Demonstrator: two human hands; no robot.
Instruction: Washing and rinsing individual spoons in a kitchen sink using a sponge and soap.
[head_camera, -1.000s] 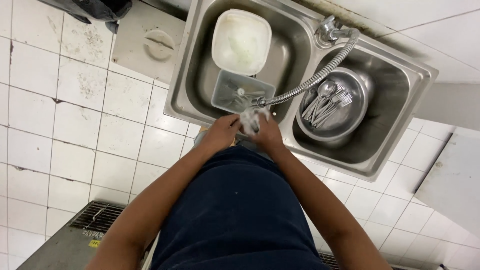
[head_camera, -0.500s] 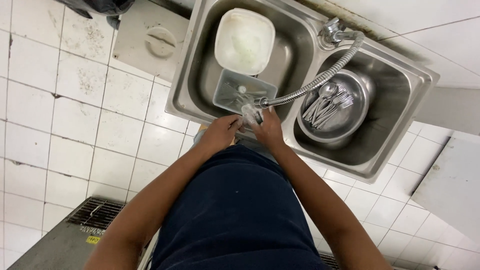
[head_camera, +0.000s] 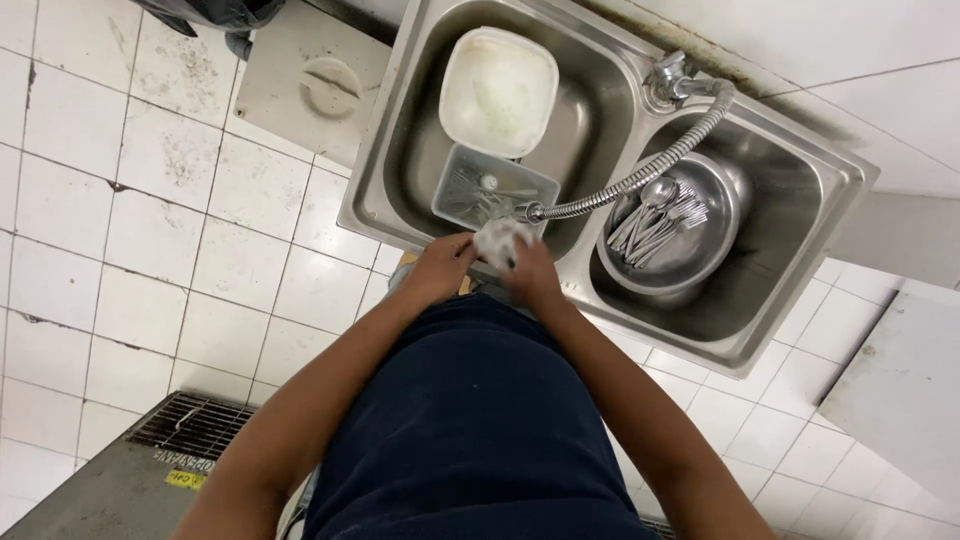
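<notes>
**Inspector:** Position of the hands?

**Assistant:** Both arms reach forward and converge at the near rim of the double sink (head_camera: 372, 205). The left hand (head_camera: 440, 268) and right hand (head_camera: 530, 275) sit close together at that rim, fingers curled inward toward each other.

**Inspector:** Grip state?

**Assistant:** Both are closed on a small pale wad (head_camera: 500, 240) between them. The forearms are bare, with the elbows spread wide of the rim.

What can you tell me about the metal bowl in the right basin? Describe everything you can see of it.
The metal bowl is round, shiny and steel-like, sitting upright on the floor of the sink's right basin. It holds a loose bundle of spoons and forks, handles fanned toward its lower left. The flexible tap hose crosses above its upper left rim. No hand touches it.
</notes>
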